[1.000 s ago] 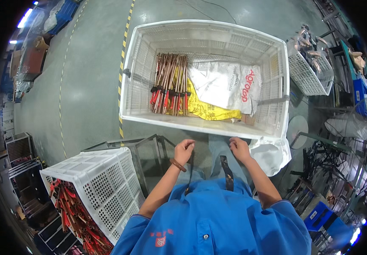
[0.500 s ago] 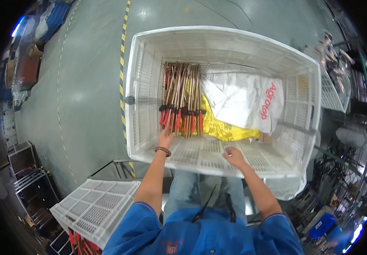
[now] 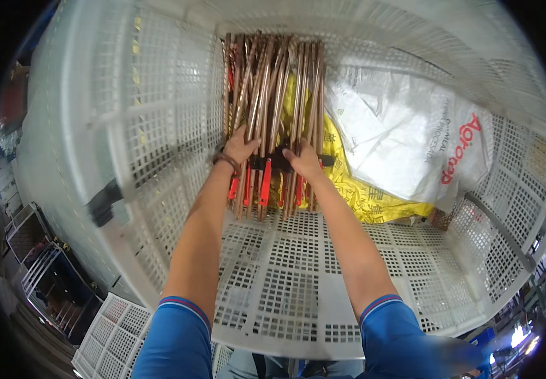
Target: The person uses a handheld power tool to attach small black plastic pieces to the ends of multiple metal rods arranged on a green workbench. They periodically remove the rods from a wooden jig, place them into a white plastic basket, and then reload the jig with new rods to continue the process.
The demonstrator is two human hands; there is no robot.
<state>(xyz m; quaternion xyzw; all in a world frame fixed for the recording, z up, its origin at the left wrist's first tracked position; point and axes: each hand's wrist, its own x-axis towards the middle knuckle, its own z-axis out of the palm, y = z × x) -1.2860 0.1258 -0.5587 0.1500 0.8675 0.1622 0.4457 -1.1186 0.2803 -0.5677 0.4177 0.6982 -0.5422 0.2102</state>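
A bundle of long copper tubes (image 3: pixel 273 95) with red end caps lies lengthwise inside a large white lattice crate (image 3: pixel 159 145). A black strap crosses the bundle near its close end. My left hand (image 3: pixel 240 146) rests on the left side of the bundle with fingers curled over the tubes. My right hand (image 3: pixel 303 161) grips the right side at the strap. Both forearms reach down into the crate.
A yellow plastic sheet (image 3: pixel 348 183) lies under the tubes, and a white woven sack (image 3: pixel 405 139) with red print sits to its right. Another white lattice crate (image 3: pixel 105 335) stands at the lower left, beside dark metal racks (image 3: pixel 39 265).
The view has dropped much closer into the crate. Both hands have moved forward from the crate's near rim onto the tube bundle and closed on it.
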